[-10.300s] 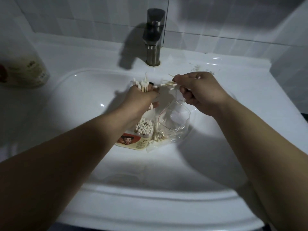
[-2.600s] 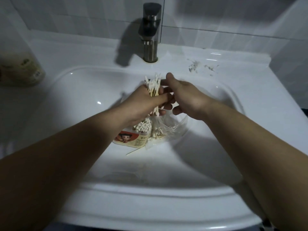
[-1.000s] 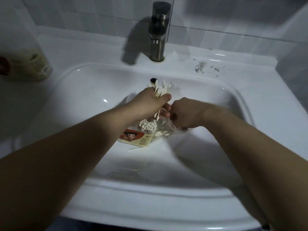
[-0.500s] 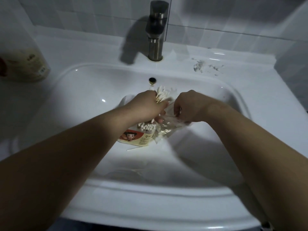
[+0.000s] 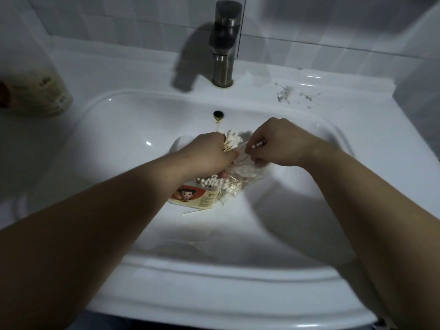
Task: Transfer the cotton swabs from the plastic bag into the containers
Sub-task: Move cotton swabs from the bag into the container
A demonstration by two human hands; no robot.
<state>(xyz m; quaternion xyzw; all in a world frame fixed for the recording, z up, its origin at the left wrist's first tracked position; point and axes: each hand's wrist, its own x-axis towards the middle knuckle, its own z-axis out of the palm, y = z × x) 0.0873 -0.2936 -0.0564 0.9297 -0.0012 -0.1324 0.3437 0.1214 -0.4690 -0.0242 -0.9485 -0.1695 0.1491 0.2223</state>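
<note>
my left hand [image 5: 209,152] grips a bunch of cotton swabs [image 5: 232,142] tips up, i think to keep them neat. my right hand [image 5: 279,144] pinches one more over the plastic bag [image 5: 245,176], beside the container [image 5: 197,195] in the sink [image 5: 114,134].

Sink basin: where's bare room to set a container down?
Free: basin floor left of the left forearm; ledge between bottle and faucet. Crowded: centre, where the left hand gripping the swab bundle, the right hand pinching a single swab, labelled container, plastic bag and loose swab cluster.
</note>
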